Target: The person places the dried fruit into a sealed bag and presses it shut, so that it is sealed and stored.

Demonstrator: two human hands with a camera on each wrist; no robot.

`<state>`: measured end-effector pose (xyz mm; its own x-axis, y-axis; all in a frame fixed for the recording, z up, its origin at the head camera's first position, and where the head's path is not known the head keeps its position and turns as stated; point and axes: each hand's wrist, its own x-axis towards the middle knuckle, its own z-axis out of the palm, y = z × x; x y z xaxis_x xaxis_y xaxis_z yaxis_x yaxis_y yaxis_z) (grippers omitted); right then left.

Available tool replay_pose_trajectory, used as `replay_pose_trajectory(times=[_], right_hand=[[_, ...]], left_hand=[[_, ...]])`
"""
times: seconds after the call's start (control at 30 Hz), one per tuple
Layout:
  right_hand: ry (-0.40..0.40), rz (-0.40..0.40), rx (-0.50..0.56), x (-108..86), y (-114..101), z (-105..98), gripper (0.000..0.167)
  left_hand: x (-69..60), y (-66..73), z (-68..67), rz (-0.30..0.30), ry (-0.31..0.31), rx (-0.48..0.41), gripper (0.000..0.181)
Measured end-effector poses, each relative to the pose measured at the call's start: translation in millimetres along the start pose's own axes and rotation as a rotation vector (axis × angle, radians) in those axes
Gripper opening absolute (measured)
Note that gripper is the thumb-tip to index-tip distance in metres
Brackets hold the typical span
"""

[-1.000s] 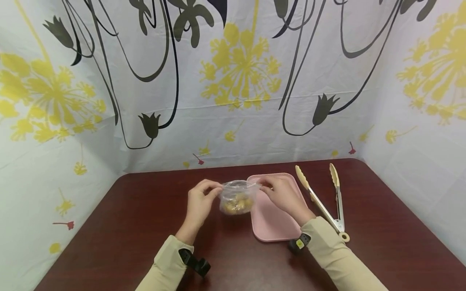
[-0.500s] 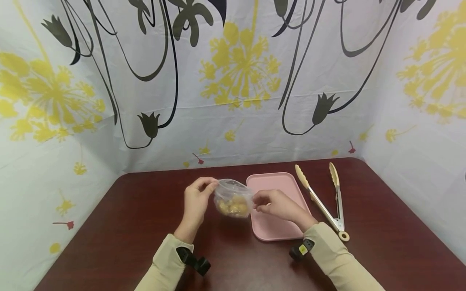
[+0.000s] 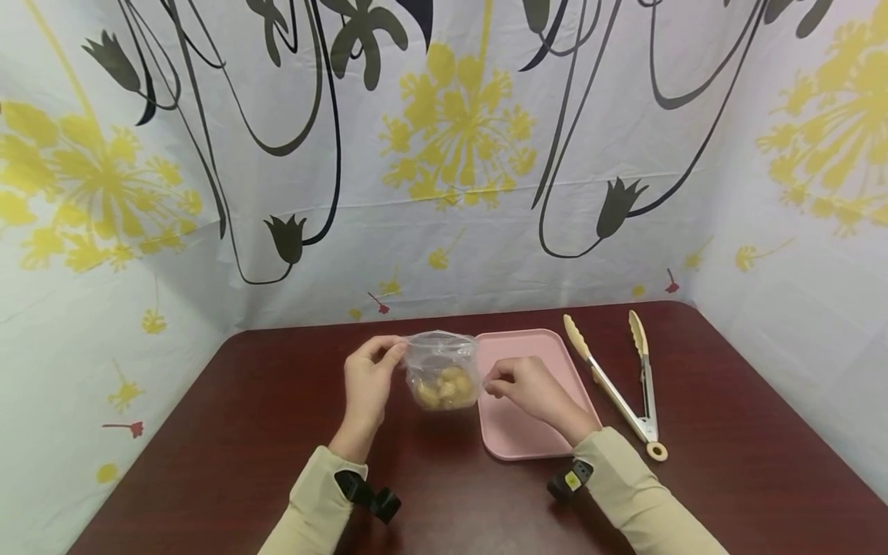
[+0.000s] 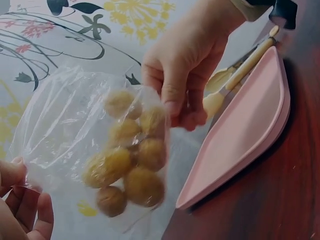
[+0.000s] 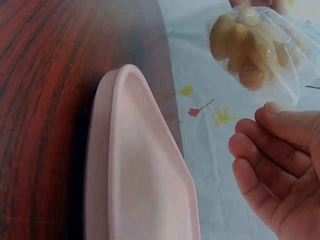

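In the head view a clear plastic bag [image 3: 442, 370] hangs above the table, with several rounded yellow-brown lumps [image 4: 125, 150] at its bottom; what they are is unclear. My left hand [image 3: 368, 389] pinches the bag's upper left edge between thumb and fingers. Close by the bag's right side is my right hand [image 3: 530, 393], its fingers loosely curled and nothing seen between them. The right wrist view shows its thumb near the bag's lower edge, apparently apart from it. Below the right hand lies a pink tray [image 3: 513, 432], partly hidden by that hand and forearm.
Right of the tray lie spread tongs [image 3: 634, 420] with cream tips and metal arms. The dark red-brown table [image 3: 243, 455] meets a flower-printed cloth [image 3: 458, 262] at its back and sides. A black camera is strapped to each wrist.
My right hand has let go of the bag's top right edge and moved down beside the bag. My left hand, still pinching the bag, has shifted slightly left and up.
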<state>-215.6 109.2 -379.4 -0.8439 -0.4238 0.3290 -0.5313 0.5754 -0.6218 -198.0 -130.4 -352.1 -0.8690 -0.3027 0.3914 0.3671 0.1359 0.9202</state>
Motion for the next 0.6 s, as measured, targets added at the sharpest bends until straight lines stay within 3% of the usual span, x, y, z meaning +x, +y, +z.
replay_pose_trajectory(times=[0.27, 0.6], right_hand=[[-0.012, 0.036, -0.021, -4.8, 8.4, -0.7, 0.013], [-0.034, 0.049, -0.026, -8.6, 20.2, -1.8, 0.012]], left_hand=[[5.6, 7.3, -10.1, 0.186, 0.026, 0.201, 0.008], [7.2, 14.8, -11.3, 0.226, 0.075, 0.264, 0.007]])
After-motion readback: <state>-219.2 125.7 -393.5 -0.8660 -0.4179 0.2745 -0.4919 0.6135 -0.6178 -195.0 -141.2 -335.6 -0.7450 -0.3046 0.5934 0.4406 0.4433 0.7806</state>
